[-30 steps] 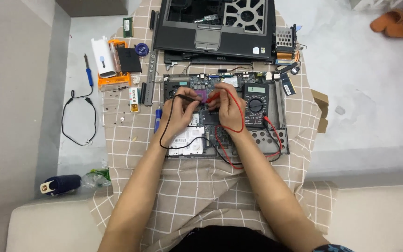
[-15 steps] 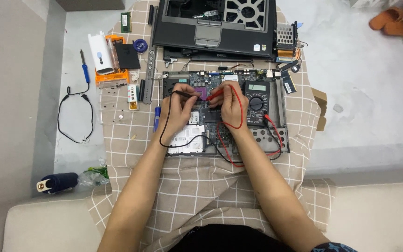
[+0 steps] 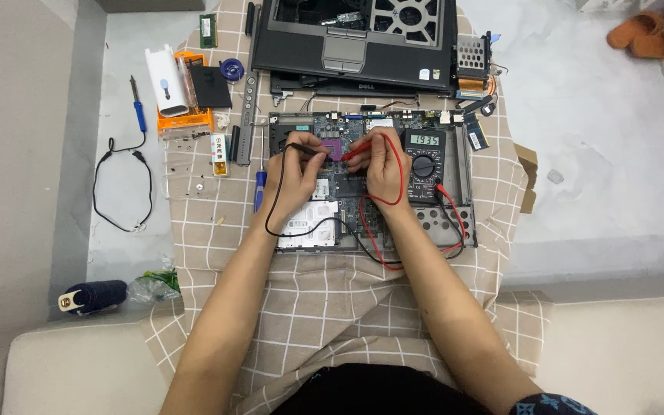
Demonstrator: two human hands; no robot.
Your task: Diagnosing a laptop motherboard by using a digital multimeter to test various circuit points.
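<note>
- Grey floor setup here: a beige checked cloth [image 3: 332,307] spread out, with a stripped laptop motherboard [image 3: 363,180] lying flat in the middle of it and the dark laptop shell [image 3: 355,38] parked just behind.
- Left hand [image 3: 293,177] is closed around a black probe [image 3: 307,150]; right hand [image 3: 386,165] is pinching a red probe [image 3: 356,150]. Both tips meet the board close to the purple chip socket [image 3: 332,147].
- Compared with a second ago, barely anything has moved. Hands and probes sit on about the same spot, only the view has drifted a bit. I'd say that means a reading is being held steady rather than a new point hunted for.
- Black probe lies roughly left-right, tip pointing right toward the socket. Red probe runs on a slant, tip down-left, so the two tips face each other.
- The multimeter [image 3: 424,161] rests on the board's right side, just beside the right hand, long axis running away from the person, display at the far end.
- Off to the left: a blue screwdriver [image 3: 260,188] and an orange parts tray [image 3: 186,119].
</note>
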